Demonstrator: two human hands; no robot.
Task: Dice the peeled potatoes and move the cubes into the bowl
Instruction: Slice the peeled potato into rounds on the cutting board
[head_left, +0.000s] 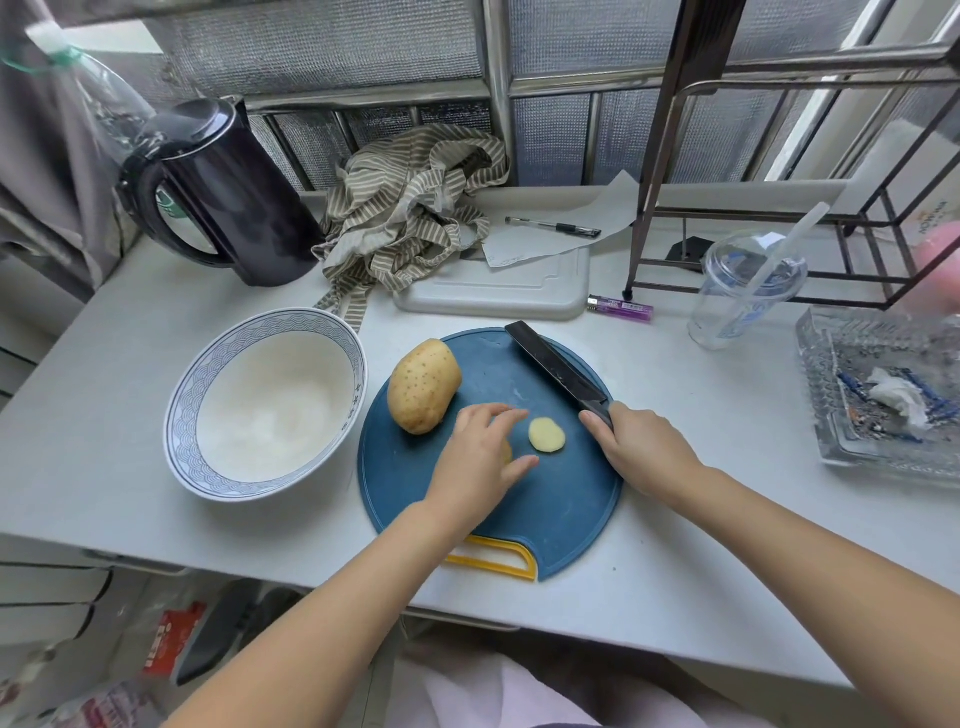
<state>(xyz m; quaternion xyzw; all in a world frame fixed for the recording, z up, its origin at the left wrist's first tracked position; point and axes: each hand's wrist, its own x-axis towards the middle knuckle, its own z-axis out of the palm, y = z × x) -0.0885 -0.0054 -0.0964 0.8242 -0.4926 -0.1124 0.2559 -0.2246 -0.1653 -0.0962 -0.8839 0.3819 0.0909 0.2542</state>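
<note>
A round blue cutting board (519, 509) lies on the white table. On its far left sits a whole yellow-brown potato (423, 385). My left hand (480, 457) covers a second potato (506, 453), of which only a sliver shows. A cut-off round slice (546, 435) lies just right of my left fingertips. My right hand (644, 449) grips the handle of a black knife (556, 366), whose blade points away to the far left over the board. An empty white bowl (270, 402) with a blue patterned rim stands left of the board.
A black kettle (228, 192) and a striped cloth (410, 213) stand at the back. Behind the board lie a white tray (498, 291), paper, a pen and a purple lighter (621, 309). A plastic cup (748, 291), a glass dish (888, 395) and a metal rack are at right.
</note>
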